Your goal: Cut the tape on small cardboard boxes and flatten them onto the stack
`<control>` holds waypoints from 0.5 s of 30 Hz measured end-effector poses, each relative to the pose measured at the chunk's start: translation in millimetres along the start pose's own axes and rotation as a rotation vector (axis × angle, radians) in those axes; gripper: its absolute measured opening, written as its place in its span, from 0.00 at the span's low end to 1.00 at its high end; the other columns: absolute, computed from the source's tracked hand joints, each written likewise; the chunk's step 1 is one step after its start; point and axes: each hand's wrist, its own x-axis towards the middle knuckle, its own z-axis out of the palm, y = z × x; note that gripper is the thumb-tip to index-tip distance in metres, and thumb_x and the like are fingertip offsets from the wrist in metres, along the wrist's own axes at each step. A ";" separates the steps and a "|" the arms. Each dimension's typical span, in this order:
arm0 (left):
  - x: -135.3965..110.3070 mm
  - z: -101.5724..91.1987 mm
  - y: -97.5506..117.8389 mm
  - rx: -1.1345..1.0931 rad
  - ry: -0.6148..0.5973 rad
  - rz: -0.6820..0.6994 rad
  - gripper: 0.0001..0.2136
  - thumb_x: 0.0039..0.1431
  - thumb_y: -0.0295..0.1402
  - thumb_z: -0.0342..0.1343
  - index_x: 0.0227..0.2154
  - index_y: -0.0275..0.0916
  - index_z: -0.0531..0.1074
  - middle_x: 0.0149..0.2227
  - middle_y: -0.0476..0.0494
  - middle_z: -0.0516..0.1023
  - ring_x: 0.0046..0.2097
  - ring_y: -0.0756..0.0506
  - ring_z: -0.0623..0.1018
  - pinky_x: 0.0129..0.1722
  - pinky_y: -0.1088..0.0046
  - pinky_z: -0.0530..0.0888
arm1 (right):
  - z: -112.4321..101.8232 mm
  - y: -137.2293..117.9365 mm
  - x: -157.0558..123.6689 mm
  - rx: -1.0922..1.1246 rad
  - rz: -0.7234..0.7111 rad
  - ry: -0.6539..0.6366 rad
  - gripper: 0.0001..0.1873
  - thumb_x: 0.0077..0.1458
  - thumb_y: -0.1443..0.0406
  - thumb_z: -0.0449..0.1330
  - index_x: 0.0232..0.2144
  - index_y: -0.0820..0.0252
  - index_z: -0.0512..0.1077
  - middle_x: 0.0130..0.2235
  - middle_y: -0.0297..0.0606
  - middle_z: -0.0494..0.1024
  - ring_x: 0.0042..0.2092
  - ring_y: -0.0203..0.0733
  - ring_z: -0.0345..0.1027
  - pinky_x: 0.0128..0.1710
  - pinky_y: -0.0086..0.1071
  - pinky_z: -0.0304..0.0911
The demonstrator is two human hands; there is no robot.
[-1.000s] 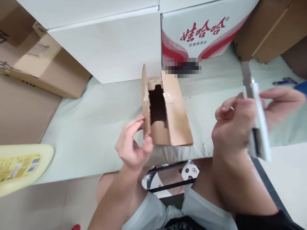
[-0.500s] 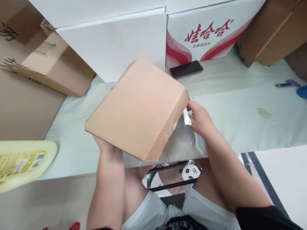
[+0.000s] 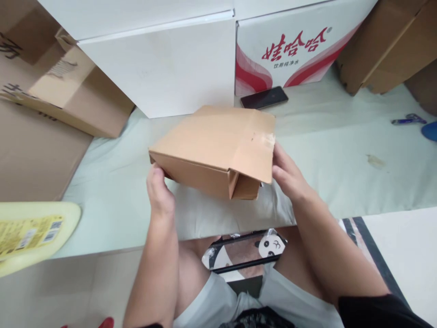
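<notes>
A brown cardboard box (image 3: 201, 136) is held tilted over the pale green cloth surface. Its flap (image 3: 256, 146) at the right end has a torn, scuffed patch and stands away from the body, leaving a gap beneath. My left hand (image 3: 160, 189) grips the box's near left corner, thumb on the side and fingers hidden under it. My right hand (image 3: 288, 173) is closed at the right end, by the flap's edge; its fingertips are partly hidden behind the cardboard. A small bit of something white and dark shows just under the flap near that hand.
Behind the box stand white cartons (image 3: 191, 68), one with red lettering, and a black phone (image 3: 264, 98). Brown cartons (image 3: 99, 100) are at the left and right. A yellow bottle (image 3: 37, 232) is at the near left; a blue tool (image 3: 409, 119) lies far right.
The box has turned and tipped, so its near side and end flap now face me. My left hand has come out from beneath to the corner. The white strip by my right hand is mostly hidden.
</notes>
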 end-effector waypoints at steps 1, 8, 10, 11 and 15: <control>-1.1 -0.7 0.0 0.011 -0.057 0.052 0.24 0.57 0.58 0.54 0.40 0.40 0.76 0.44 0.41 0.79 0.57 0.37 0.75 0.59 0.61 0.71 | 1.6 -1.6 -0.4 0.057 -0.013 -0.030 0.45 0.57 0.36 0.59 0.68 0.48 0.60 0.71 0.42 0.62 0.72 0.58 0.54 0.71 0.52 0.55; -3.7 -1.2 5.3 0.123 -0.298 0.215 0.31 0.59 0.58 0.59 0.58 0.45 0.69 0.59 0.39 0.75 0.63 0.37 0.73 0.65 0.60 0.67 | 11.2 -7.7 -0.5 0.096 0.124 0.017 0.50 0.46 0.39 0.71 0.63 0.53 0.62 0.67 0.49 0.67 0.67 0.62 0.62 0.64 0.50 0.66; -3.3 -2.0 10.0 0.135 -0.287 0.171 0.32 0.58 0.60 0.59 0.58 0.45 0.68 0.56 0.39 0.76 0.59 0.37 0.75 0.60 0.60 0.72 | 12.0 -9.3 0.0 0.112 0.128 0.034 0.46 0.47 0.41 0.71 0.61 0.54 0.63 0.65 0.49 0.69 0.66 0.60 0.64 0.63 0.49 0.66; -3.1 -2.8 12.5 0.157 -0.284 0.135 0.34 0.56 0.60 0.60 0.59 0.45 0.68 0.55 0.38 0.77 0.57 0.38 0.77 0.57 0.61 0.74 | 12.1 -10.0 0.1 0.121 0.126 0.037 0.45 0.48 0.42 0.71 0.61 0.54 0.63 0.65 0.49 0.69 0.65 0.59 0.65 0.62 0.48 0.66; -1.8 -7.1 18.4 0.361 -0.163 0.010 0.38 0.45 0.58 0.70 0.56 0.43 0.70 0.49 0.39 0.78 0.51 0.38 0.78 0.49 0.63 0.76 | 12.6 -11.9 0.2 0.157 0.116 0.024 0.45 0.50 0.44 0.71 0.61 0.54 0.59 0.64 0.49 0.70 0.65 0.57 0.65 0.63 0.47 0.66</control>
